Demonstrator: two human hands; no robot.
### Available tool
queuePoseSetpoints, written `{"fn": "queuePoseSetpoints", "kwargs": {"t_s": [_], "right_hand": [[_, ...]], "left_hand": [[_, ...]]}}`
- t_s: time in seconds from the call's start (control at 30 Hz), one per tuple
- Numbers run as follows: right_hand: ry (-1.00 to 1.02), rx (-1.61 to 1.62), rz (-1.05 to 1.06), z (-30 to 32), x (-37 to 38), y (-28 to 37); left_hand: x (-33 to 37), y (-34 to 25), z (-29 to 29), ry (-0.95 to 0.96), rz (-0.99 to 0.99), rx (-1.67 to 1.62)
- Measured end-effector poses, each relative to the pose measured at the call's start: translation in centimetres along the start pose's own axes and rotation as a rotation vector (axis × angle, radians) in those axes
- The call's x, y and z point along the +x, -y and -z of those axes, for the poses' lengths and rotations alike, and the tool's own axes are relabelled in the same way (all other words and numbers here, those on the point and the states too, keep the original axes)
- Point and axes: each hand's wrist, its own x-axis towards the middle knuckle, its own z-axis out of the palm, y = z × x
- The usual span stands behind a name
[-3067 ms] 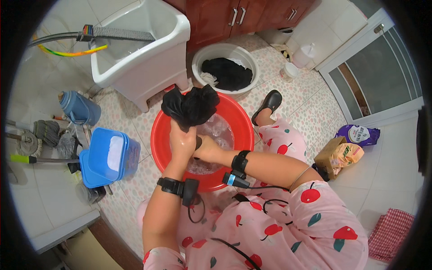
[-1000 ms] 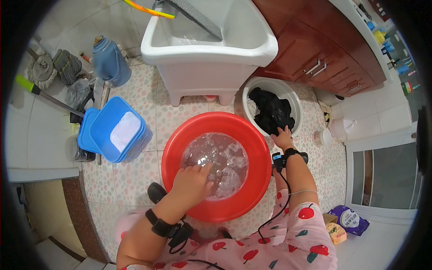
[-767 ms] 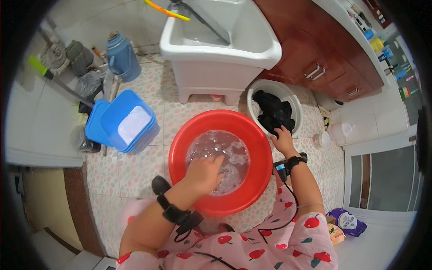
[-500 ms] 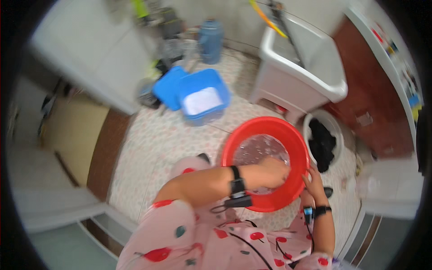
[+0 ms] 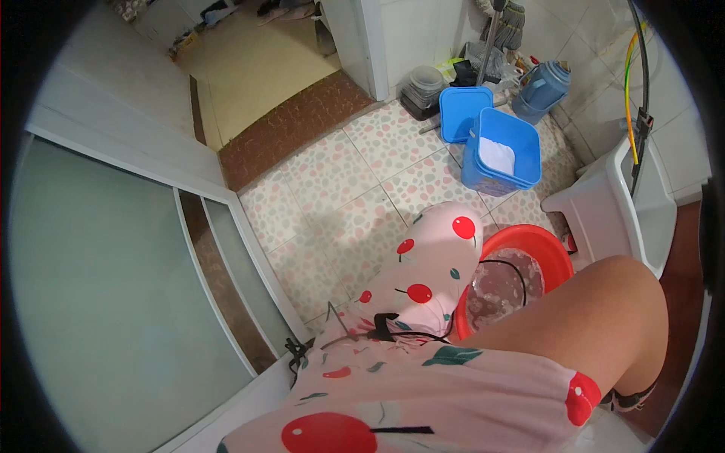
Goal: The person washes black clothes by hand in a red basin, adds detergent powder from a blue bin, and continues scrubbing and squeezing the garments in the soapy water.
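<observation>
Neither hand shows clearly in the head view. A bare bent limb (image 5: 581, 309), apparently one of my arms with its elbow up, rises from a pink cherry-print sleeve at the right and covers part of the red basin (image 5: 555, 245). Cloudy water (image 5: 502, 287) with suds fills the basin, and a thin black cable crosses over it. Below the bend, a dark band (image 5: 633, 396) shows at the limb's far side; the fingers there cannot be made out. A black strap (image 5: 385, 326) with a cable lies against the pink clothing.
A blue tub (image 5: 483, 170) with white contents stands beyond the basin, its blue lid (image 5: 455, 113) leaning behind. A blue thermos (image 5: 540, 90) and a white sink (image 5: 604, 204) are at the right. A raised brown threshold (image 5: 302, 128) and a sliding glass door (image 5: 113, 272) lie left.
The view has swung left, so the basin now sits farther right. My hands, one in the basin and one at its rim before, have gone from sight. The bucket of dark cloth is no longer visible.
</observation>
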Motion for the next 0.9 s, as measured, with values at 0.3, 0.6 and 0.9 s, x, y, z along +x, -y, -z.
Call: {"fn": "queuePoseSetpoints", "kwargs": {"t_s": [0.3,0.6,0.9], "right_hand": [[0.019,0.167,0.064,-3.4,0.3,0.0],[-0.111,-0.039,0.160,-4.5,1.1,4.9],[-0.249,-0.094,0.242,-2.3,-0.2,8.8]], "left_hand": [[-0.5,1.1,-2.5,0.012,0.103,0.099],[-8.5,3.9,-7.4,0.025,0.422,-0.182],[-12.5,3.2,-8.5,0.030,0.525,-0.312]]}}
